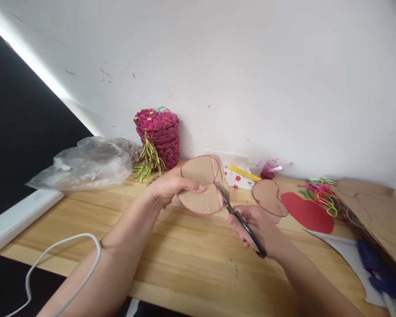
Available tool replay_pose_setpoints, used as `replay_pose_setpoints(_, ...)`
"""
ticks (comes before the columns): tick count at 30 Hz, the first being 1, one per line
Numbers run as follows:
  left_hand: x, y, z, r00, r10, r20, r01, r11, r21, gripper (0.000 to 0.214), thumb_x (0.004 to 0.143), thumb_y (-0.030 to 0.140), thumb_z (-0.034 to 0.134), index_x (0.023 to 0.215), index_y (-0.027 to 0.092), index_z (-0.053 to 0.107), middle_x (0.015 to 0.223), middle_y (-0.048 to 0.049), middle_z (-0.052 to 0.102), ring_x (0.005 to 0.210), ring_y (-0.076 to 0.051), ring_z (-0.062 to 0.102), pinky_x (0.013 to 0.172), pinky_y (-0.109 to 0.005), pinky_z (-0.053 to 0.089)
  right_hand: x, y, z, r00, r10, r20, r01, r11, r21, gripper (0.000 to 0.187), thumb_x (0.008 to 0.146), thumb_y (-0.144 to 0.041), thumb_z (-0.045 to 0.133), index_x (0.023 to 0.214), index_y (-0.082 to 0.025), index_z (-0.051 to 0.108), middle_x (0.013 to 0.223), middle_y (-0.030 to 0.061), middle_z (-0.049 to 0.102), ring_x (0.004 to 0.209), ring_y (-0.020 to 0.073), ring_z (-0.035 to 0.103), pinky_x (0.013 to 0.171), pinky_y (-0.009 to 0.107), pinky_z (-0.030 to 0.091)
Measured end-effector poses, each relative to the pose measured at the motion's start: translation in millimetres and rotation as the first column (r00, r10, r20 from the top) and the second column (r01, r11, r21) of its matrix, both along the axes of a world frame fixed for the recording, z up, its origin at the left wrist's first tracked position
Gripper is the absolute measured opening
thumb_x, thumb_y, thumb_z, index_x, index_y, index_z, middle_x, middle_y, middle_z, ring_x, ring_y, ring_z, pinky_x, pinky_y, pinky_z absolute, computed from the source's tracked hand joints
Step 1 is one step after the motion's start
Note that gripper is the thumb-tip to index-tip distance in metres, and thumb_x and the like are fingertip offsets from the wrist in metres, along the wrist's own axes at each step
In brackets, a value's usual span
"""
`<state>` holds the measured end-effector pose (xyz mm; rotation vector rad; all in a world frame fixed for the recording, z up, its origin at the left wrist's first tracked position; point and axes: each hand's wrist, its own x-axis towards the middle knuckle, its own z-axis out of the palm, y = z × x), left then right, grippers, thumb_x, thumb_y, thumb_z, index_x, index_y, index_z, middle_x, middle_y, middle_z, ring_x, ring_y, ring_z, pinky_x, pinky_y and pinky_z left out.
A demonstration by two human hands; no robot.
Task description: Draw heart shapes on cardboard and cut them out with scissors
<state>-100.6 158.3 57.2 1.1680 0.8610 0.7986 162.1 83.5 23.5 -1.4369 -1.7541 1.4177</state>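
Observation:
My left hand grips a piece of cardboard by its left side, thumb on top. A pink line marks a heart outline on the cardboard, with a notch between the two lobes at its right. In my right hand is a pair of black-handled scissors, fingers wrapped around the handles. The scissor blades meet the cardboard at the notch. A cut cardboard heart with a dark edge lies on the table right of the scissors. Beside it is a red heart-shaped sheet.
A magenta basket-like box with a green tassel stands near the wall, beside a clear plastic bag. Colourful cords, cardboard sheets and a blue glue gun lie at right. A white cable crosses my left forearm.

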Motion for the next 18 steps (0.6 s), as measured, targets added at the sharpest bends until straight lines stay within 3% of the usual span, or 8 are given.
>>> replay_pose_setpoints(9, -1.9, 0.9, 1.4, 1.0, -0.003, 0.03, 0.004, 1.0, -0.029, 0.055, 0.058, 0.023, 0.092, 0.11, 0.014, 0.079, 0.104, -0.0106, 0.081, 0.09, -0.025, 0.075, 0.084, -0.034, 0.061, -7.1, -0.8, 7.7, 1.0, 0.009, -0.014, -0.009, 0.998, 0.056, 0.051, 0.086, -0.054, 0.074, 0.065, -0.025, 0.039, 0.052, -0.0075, 0.035, 0.047, 0.0106, 0.034, 0.046, 0.025, 0.02)
replay_pose_setpoints(18, -2.1, 0.6, 2.2, 0.998, 0.006, 0.062, -0.002, 0.998, -0.062, 0.051, 0.057, 0.02, 0.092, 0.106, 0.015, 0.08, 0.102, -0.0094, 0.081, 0.087, -0.023, 0.075, 0.081, -0.031, 0.061, -6.7, -0.2, 2.0, 1.0, 0.018, -0.023, -0.016, 0.997, 0.081, 0.049, 0.087, -0.051, 0.074, 0.067, -0.024, 0.039, 0.059, -0.0082, 0.028, 0.054, 0.0097, 0.027, 0.051, 0.027, 0.016)
